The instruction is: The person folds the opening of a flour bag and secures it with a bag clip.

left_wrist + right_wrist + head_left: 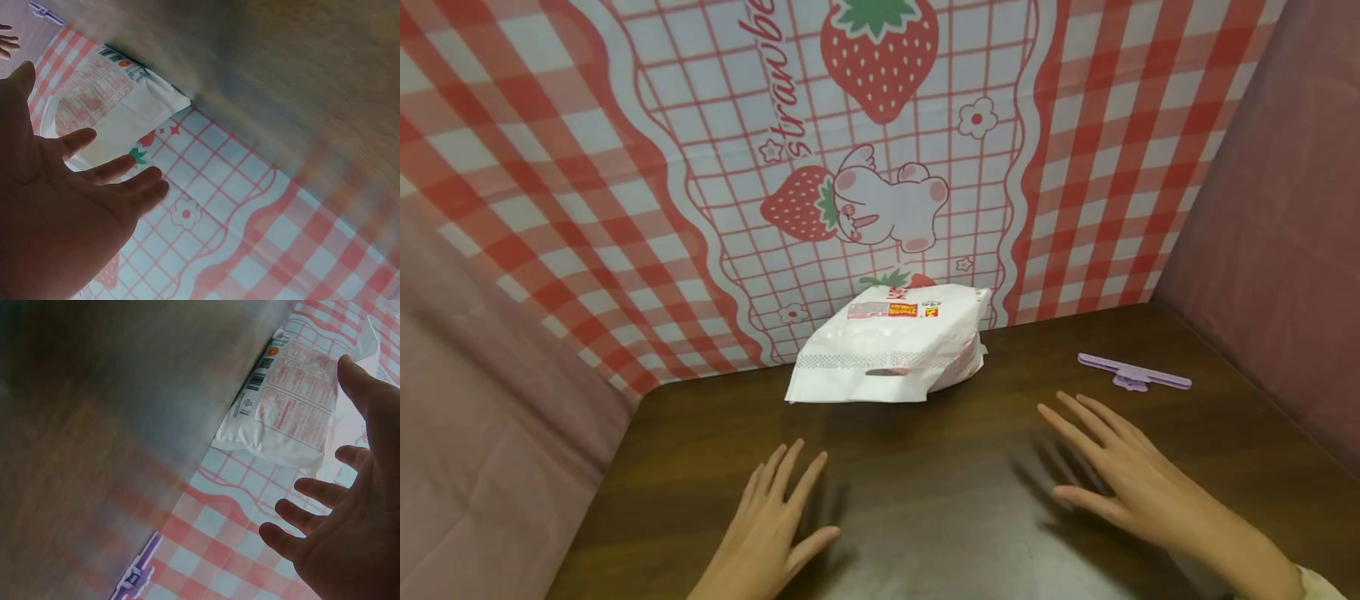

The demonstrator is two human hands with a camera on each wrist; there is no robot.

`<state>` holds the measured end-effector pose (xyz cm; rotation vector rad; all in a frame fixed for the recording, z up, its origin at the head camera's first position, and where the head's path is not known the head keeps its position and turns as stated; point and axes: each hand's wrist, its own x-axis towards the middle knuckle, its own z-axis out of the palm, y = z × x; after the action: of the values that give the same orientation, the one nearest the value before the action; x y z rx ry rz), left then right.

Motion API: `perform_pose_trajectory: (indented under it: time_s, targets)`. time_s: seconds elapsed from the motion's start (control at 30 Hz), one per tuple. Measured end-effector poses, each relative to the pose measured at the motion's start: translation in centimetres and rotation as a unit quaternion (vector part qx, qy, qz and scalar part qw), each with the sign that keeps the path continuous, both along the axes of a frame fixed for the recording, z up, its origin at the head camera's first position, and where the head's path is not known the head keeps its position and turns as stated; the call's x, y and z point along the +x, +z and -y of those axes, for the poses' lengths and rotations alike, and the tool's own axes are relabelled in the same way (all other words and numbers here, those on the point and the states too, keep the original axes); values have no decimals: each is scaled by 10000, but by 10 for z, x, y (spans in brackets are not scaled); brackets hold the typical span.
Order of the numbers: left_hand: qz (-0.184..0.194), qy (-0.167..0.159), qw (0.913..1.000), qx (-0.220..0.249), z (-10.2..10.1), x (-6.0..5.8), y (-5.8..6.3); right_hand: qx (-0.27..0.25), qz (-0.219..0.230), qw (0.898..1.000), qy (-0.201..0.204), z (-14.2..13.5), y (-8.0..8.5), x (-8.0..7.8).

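Observation:
A white plastic package (887, 342) with red and yellow print lies at the back of the dark wooden table, its end with a slot-shaped handle hole facing me. Printed text and a barcode show on its other face in the right wrist view. My left hand (763, 521) hovers at the front left, fingers spread, touching nothing. On the right, my right hand (1138, 483) is held over the table with spread fingers and nothing in it. Just beyond its fingertips lies a purple sealing clip (1133, 372), closer to that hand than the package is.
A red-and-white checked cloth with strawberries (880, 62) hangs upright behind the table (925, 483). Pink fabric walls (1270, 233) stand along the left and right sides.

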<state>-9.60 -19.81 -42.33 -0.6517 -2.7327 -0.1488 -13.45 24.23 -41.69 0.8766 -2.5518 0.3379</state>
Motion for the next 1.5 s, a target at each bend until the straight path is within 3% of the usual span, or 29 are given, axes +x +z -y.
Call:
perform_pose_trajectory:
  time_s: [0.13, 0.43, 0.7, 0.97, 1.27, 1.5]
  targets:
    - [111, -124, 9998, 48, -5, -8, 1, 16, 56, 10000, 27, 1, -3, -9]
    - [57, -383, 9991, 146, -12, -31, -2, 85, 671, 9977, -69, 5, -7, -31]
    - [394, -246, 9986, 270, -13, -58, -6, 62, 610, 9981, 104, 13, -8, -53]
    - [114, -548, 9980, 305, -21, -81, -7, 38, 689, 9976, 98, 18, -14, -77]
    - [55, -732, 9960, 517, -29, -102, -10, -170, 1176, 9928, 161, 27, -16, -98]
    - [540, -518, 9949, 678, -30, -116, -12, -260, 1375, 9901, 148, 33, -17, -117]
